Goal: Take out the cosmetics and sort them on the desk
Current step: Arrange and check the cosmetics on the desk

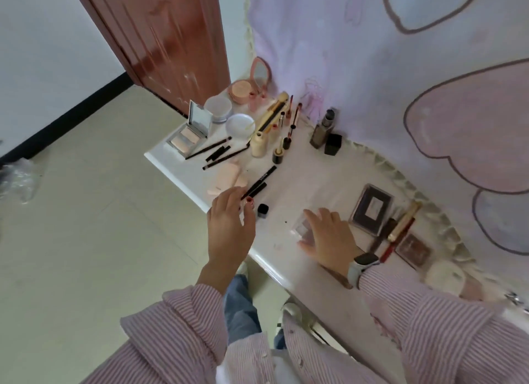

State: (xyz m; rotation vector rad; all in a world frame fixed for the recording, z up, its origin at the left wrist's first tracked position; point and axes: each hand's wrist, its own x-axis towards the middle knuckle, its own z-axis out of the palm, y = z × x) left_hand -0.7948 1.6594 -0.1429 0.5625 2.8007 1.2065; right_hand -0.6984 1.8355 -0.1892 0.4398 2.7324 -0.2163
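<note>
Left hand (230, 220) pinches the near end of a slim black plastic pencil-shaped stick (254, 189) between thumb and fingertips, at the front edge of the white glossy bench (169, 161). A second black stick with white lettering (262, 178) lies just beside it, nearly parallel. A small black cube-shaped cap or pot (262, 209) stands close to the left fingers.

Right hand (326, 234) rests flat, fingers spread and fairly straight, over a small clear-lidded palette with mauve pans (300, 226); not curled round it. A smartwatch with a pale strap (362, 264) sits on that wrist.

Sorted so far, as judged: liners and brushes in a group of thin black pencils (213, 151) at the far end, with bottles and tubes behind; a dark rectangular compact with a pale label (372, 209) and a gold-capped tube (405, 220) to the right.

Risks:
- Held stick lies at the bench lip; a loose pinch could drop it to the floor.
- Swinging it may knock the lettered stick or the black cube, both near the edge; round sticks roll.
- Striped sleeve cuff (380, 280) could sweep the items at the near right; those are blurred, so cannot tell what they are.
- Flat palm pressure might slide the palette on the glossy top rather than lift it.
</note>
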